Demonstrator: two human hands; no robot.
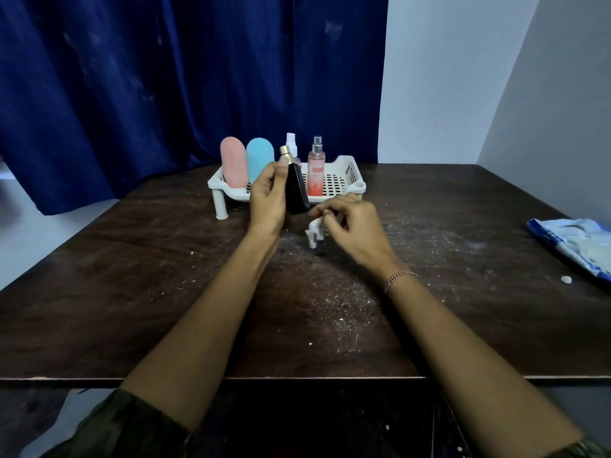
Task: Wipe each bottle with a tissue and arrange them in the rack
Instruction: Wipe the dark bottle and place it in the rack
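Note:
My left hand [268, 196] grips a black bottle [297, 190] with a gold cap, held upright above the table just in front of the white rack [350, 180]. My right hand [347, 223] pinches a crumpled white tissue [312, 234] just right of and below the bottle. In the rack stand a pink bottle [233, 166], a light blue bottle [259, 161], a clear spray bottle [291, 142] partly hidden behind the black one, and a pink-orange spray bottle [315, 170].
The dark wooden table [165, 276] is dusted with white crumbs. A blue and white tissue pack [575, 246] lies at the right edge, with a small white scrap [566, 280] near it. A blue curtain hangs behind the rack.

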